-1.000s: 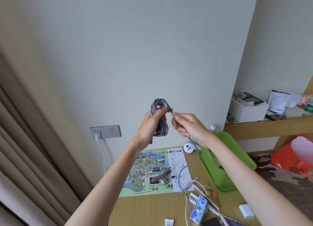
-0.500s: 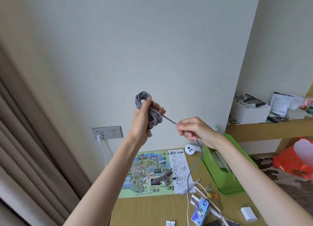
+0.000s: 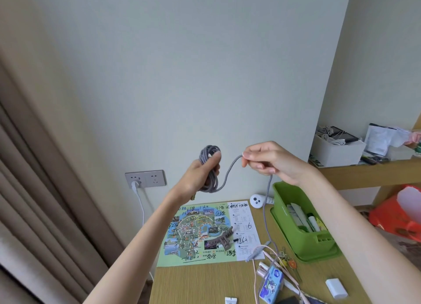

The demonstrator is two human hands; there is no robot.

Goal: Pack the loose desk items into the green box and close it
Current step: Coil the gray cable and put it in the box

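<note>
Left hand (image 3: 200, 173) closed around a coil of grey cable (image 3: 208, 167), right hand (image 3: 271, 161) pinching its loose strand, both raised above desk (image 3: 205, 283) beside open green box (image 3: 303, 224).

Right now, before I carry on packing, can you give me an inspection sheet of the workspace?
Surface: wooden desk, partly covered.
Job's things: green box open at the right, already holding items; grey cable half coiled.
Clutter: map sheet, hair clip, tissue pack, keys, white adapter.
Grippers: left hand grips the coil; right hand pinches the loose strand in its fingers.
Cables: grey tail hangs to the desk; pink cord; white plug lead in the wall socket.
Surroundings: curtain on the left, shelf on the right.
</note>
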